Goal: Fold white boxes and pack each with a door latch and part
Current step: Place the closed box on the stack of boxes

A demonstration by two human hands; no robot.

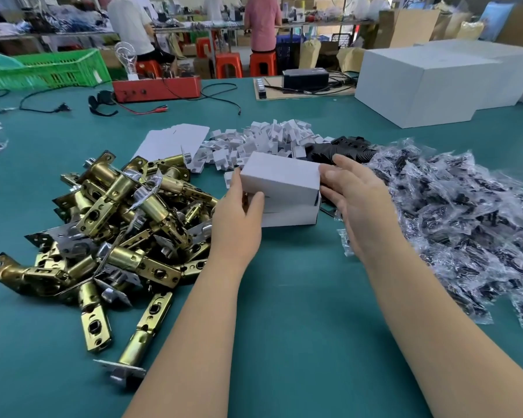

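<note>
Gripping top white box of two stacked, left hand curled; right hand flat-fingered against its end; latch pile left, bagged parts right

Closed white box is sitting stacked on another white box mid-table, brass door latches piling up left, bagged black parts spreading right.
</note>
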